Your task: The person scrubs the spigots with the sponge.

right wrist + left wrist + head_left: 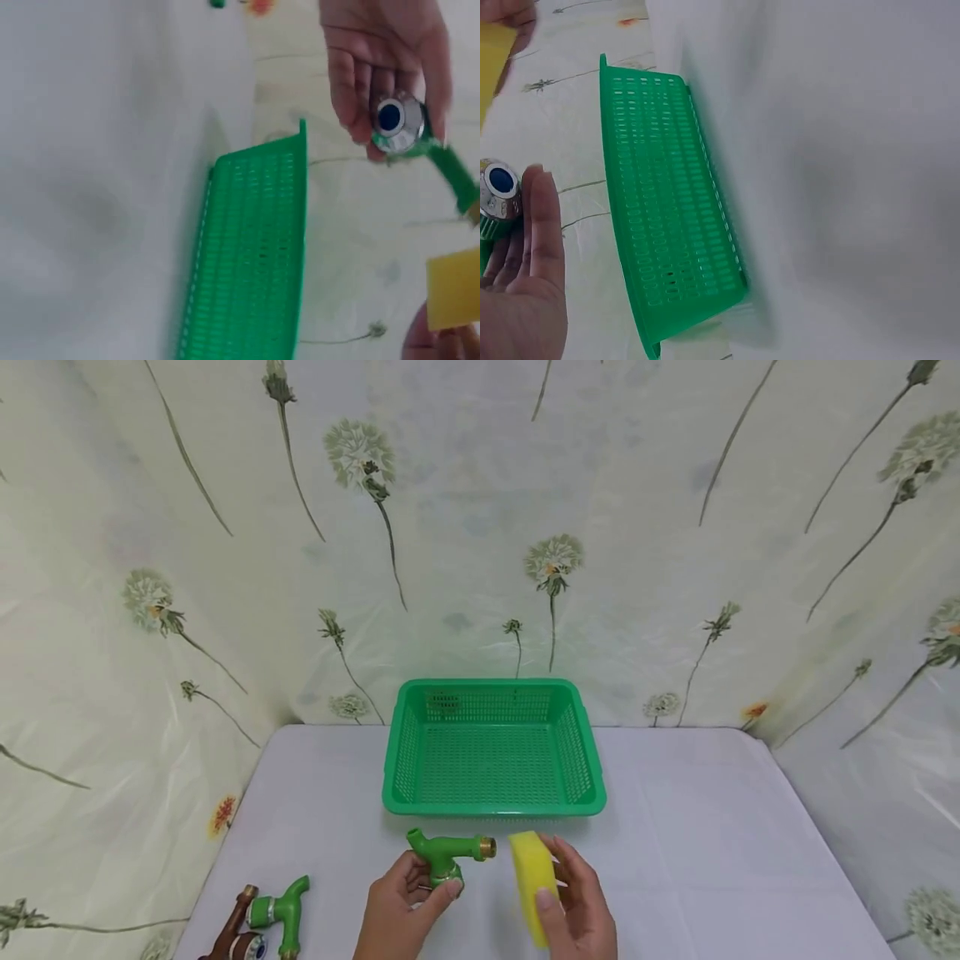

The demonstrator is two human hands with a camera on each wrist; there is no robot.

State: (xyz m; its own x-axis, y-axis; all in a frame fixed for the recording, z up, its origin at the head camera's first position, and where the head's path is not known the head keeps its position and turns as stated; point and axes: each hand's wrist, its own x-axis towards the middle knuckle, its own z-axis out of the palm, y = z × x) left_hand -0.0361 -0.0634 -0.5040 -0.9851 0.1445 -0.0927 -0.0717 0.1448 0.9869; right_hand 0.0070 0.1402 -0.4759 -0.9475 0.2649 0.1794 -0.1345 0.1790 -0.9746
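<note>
My left hand [408, 902] grips a green tap [450, 850] by its knob end, and the tap's brass-threaded inlet points right. In the left wrist view the tap's chrome knob [499, 187] with a blue centre shows beside the fingers. A yellow sponge [534, 881] is pinched between the thumb and fingers of my right hand [581, 902], held upright a short way right of the threaded end. Both hands are in front of the green basket [495, 810], with a gap between tap and sponge.
A second green tap [283, 912] and a brown tap [234, 935] lie together at the table's front left. The plastic basket, with nothing in it, stands at the back middle of the white-covered table [690, 843]. Flower-printed sheeting [465, 527] hangs behind and on both sides.
</note>
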